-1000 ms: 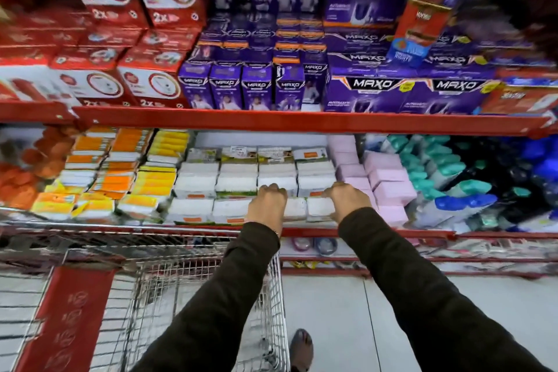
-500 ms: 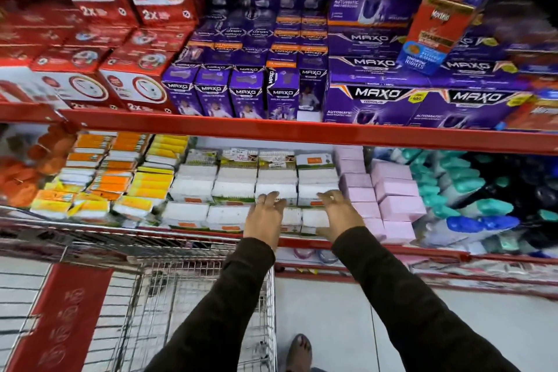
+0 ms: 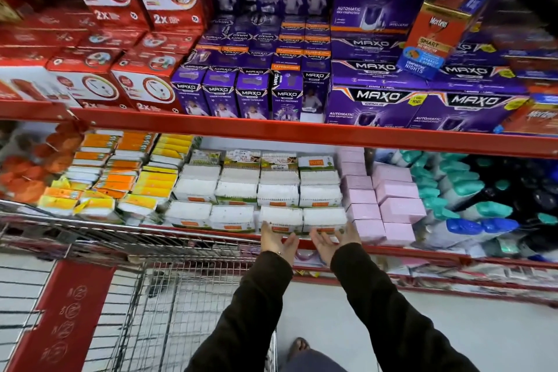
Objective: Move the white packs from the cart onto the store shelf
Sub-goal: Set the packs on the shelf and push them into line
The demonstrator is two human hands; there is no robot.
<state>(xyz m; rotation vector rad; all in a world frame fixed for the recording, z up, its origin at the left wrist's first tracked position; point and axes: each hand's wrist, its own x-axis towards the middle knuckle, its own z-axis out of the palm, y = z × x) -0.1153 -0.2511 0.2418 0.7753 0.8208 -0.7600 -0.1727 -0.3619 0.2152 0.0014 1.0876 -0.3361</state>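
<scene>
Several white packs (image 3: 280, 216) lie in rows and stacks on the middle store shelf (image 3: 305, 243), under a red shelf board. My left hand (image 3: 276, 240) and my right hand (image 3: 333, 240) are in front of the shelf's front row, palms turned toward each other, fingers spread, holding nothing. Their fingertips are just below the two front white packs (image 3: 324, 217). The wire cart (image 3: 169, 296) stands at the lower left; I see no white packs in the part of its basket that shows.
Orange and yellow packs (image 3: 120, 172) fill the shelf to the left, pink boxes (image 3: 389, 202) and teal and blue bottles (image 3: 465, 205) to the right. Purple boxes (image 3: 250, 93) and red boxes (image 3: 90, 84) fill the upper shelf. A sandalled foot (image 3: 297, 347) stands on the pale floor.
Both hands have let go of the front white packs, drawn back toward the shelf edge and opened with palms facing each other. The camera has tilted up a little.
</scene>
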